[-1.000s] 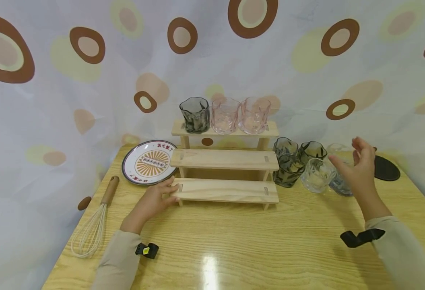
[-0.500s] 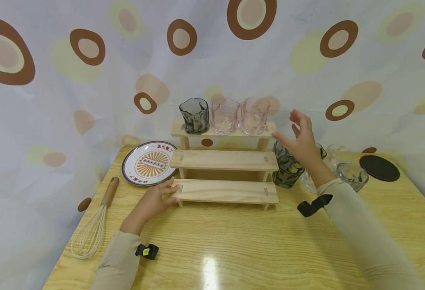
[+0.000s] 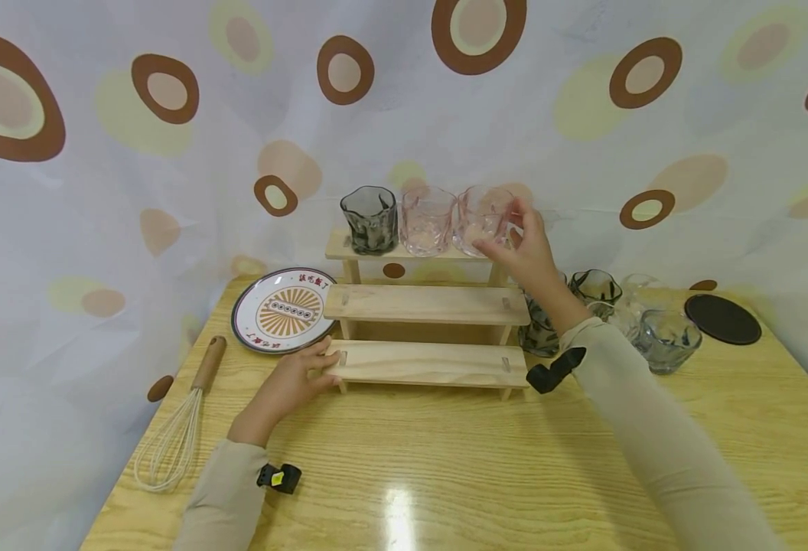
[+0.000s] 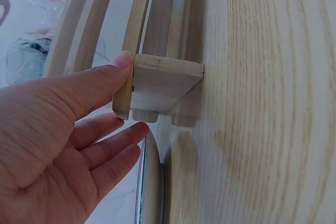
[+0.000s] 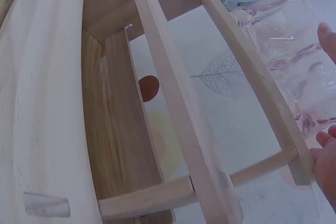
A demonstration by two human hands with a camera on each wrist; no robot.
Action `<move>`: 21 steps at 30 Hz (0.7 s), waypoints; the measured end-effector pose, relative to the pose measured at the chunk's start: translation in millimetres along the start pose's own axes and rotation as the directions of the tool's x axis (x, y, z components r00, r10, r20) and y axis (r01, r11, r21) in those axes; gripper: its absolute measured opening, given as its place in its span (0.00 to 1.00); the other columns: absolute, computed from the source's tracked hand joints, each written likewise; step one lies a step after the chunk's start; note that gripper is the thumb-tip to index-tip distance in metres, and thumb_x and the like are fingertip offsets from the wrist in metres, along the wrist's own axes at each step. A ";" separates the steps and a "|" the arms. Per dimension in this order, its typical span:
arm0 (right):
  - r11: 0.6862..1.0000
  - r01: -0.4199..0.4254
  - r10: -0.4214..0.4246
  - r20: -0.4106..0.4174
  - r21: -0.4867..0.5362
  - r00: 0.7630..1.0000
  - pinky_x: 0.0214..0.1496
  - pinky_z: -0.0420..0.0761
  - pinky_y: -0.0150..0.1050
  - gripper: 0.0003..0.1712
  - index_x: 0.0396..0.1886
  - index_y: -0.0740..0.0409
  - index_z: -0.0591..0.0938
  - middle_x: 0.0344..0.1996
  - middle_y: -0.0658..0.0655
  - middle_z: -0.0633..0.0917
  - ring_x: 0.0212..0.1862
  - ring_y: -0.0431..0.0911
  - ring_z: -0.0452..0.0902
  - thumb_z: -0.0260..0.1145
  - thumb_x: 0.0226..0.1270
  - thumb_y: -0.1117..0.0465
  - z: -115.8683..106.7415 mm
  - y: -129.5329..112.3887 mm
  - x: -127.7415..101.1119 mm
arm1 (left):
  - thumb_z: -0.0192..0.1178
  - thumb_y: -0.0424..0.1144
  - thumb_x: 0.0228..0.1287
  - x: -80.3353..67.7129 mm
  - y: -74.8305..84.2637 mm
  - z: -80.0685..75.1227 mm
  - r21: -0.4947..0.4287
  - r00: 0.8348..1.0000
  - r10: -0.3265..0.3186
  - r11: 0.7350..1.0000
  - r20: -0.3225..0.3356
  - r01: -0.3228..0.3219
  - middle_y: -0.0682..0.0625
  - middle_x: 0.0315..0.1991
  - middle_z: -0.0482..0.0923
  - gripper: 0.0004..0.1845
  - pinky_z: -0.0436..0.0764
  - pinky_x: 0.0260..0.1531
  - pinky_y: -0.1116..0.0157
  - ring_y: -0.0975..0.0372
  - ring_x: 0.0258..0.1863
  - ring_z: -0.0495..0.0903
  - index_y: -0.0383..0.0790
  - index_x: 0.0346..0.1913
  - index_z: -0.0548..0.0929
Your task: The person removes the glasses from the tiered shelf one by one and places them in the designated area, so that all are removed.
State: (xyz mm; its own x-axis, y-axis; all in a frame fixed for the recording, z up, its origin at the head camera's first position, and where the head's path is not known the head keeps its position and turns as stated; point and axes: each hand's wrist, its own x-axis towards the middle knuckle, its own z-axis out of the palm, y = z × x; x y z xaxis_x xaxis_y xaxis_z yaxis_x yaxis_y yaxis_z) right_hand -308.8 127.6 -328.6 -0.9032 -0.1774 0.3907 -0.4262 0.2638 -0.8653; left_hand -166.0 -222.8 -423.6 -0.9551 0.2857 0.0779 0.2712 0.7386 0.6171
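Observation:
A three-step wooden stand (image 3: 425,302) stands mid-table in the head view. My left hand (image 3: 297,384) pinches the left end of its lowest board (image 4: 157,80), thumb on top and fingertips at the underside. On the top board, a smoky grey glass (image 3: 371,222) and two clear pink glasses stand in a row. My right hand (image 3: 533,256) is at the rightmost pink glass (image 3: 484,216), thumb across its front and fingers round its right side. The right wrist view shows only part of that hand, with the thumb (image 5: 327,40) beside the pink glass.
Right of the stand are several glasses: dark grey glasses (image 3: 595,287), clear ones and a bluish glass (image 3: 669,340). A black round mat (image 3: 723,319) lies beyond. On the left, a patterned plate (image 3: 283,310) leans by the stand, and a whisk (image 3: 187,421) lies near the table edge.
My right hand has moved left from above the glasses on the table to the rightmost pink glass and closed round it. My left hand has stayed on the lowest board.

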 end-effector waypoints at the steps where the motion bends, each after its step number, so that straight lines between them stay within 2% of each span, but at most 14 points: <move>1: 1.000 0.001 -0.001 -0.004 0.008 1.000 0.72 0.56 0.46 0.52 0.73 0.64 0.50 0.67 0.63 0.56 0.66 0.52 0.55 0.71 0.58 0.58 1.9 -0.1 0.7 | 0.65 0.37 0.60 0.0 -0.2 0.0 0.001 1.000 -0.001 1.000 0.001 0.001 0.36 0.68 0.60 0.25 0.65 0.63 0.48 0.42 0.66 0.60 0.34 0.60 0.76; 5: 1.000 0.012 -0.012 -0.026 0.006 1.000 0.71 0.60 0.44 0.51 0.73 0.64 0.51 0.65 0.63 0.59 0.65 0.52 0.57 0.71 0.58 0.59 8.0 -0.9 2.8 | 0.65 0.37 0.60 -0.2 -0.7 -0.1 0.004 1.000 -0.005 1.000 0.003 0.005 0.36 0.68 0.59 0.25 0.66 0.62 0.48 0.43 0.66 0.60 0.34 0.60 0.75; 13: 0.995 0.015 -0.022 -0.082 -0.094 0.996 0.67 0.64 0.50 0.46 0.68 0.64 0.57 0.62 0.62 0.65 0.64 0.52 0.60 0.72 0.58 0.53 15.8 -3.0 11.3 | 0.65 0.36 0.59 -1.1 -0.5 -0.9 0.005 1.000 -0.001 1.000 -0.009 0.001 0.36 0.68 0.60 0.25 0.66 0.62 0.48 0.43 0.65 0.61 0.34 0.59 0.76; 21: 0.995 -0.028 0.015 -0.141 -0.093 0.990 0.66 0.65 0.48 0.42 0.65 0.66 0.58 0.58 0.63 0.68 0.63 0.52 0.61 0.70 0.60 0.54 19.9 -7.6 14.3 | 0.65 0.37 0.60 0.1 -2.2 0.6 0.018 0.999 0.023 1.000 -0.022 -0.023 0.35 0.66 0.62 0.24 0.67 0.61 0.48 0.41 0.64 0.62 0.33 0.58 0.77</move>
State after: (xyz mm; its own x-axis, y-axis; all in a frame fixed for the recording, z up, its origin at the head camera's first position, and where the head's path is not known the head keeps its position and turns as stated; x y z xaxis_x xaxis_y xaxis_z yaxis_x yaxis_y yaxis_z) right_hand -317.5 104.2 -322.8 -0.9076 -0.0375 0.4182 -0.4031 0.3562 -0.8430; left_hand -166.6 -224.0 -425.4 -0.9510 0.2891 0.1095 0.2951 0.7428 0.6010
